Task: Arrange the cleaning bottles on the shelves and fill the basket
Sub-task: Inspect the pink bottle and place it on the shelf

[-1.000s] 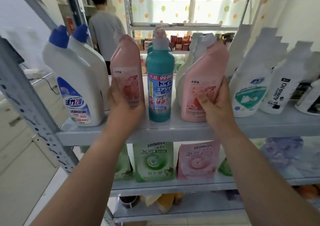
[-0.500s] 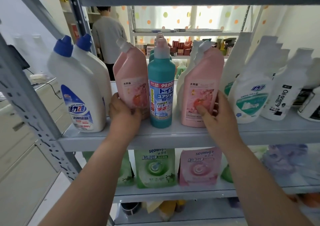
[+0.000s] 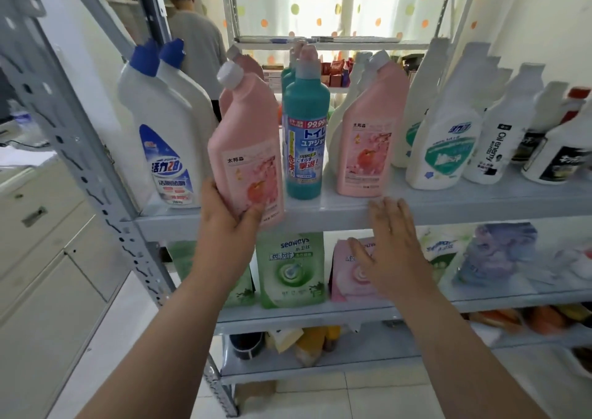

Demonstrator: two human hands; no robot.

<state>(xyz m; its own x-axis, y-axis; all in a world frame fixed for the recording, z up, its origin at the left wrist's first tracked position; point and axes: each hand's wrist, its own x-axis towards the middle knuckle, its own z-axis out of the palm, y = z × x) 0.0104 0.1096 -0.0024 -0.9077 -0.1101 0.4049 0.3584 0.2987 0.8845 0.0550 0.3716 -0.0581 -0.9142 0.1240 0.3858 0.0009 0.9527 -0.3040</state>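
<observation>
My left hand [image 3: 229, 218] grips the base of a pink bottle [image 3: 246, 149] with a white cap, tilted left and held at the front edge of the grey shelf [image 3: 448, 207]. Just right of it a teal bottle [image 3: 306, 130] stands upright. A second pink bottle [image 3: 368, 136] stands on the shelf further right. My right hand [image 3: 389, 248] hovers below that bottle in front of the shelf edge, fingers spread, holding nothing.
Two white bottles with blue caps [image 3: 163, 130] stand at the shelf's left end; several white spray bottles [image 3: 448, 136] fill the right. Refill pouches [image 3: 290, 268] line the shelf below. A perforated metal upright [image 3: 80, 149] stands at left. A person [image 3: 198, 40] stands behind the rack.
My right hand let go of the right pink bottle and dropped below the shelf edge. My left hand pulled its pink bottle forward toward the shelf's front edge.
</observation>
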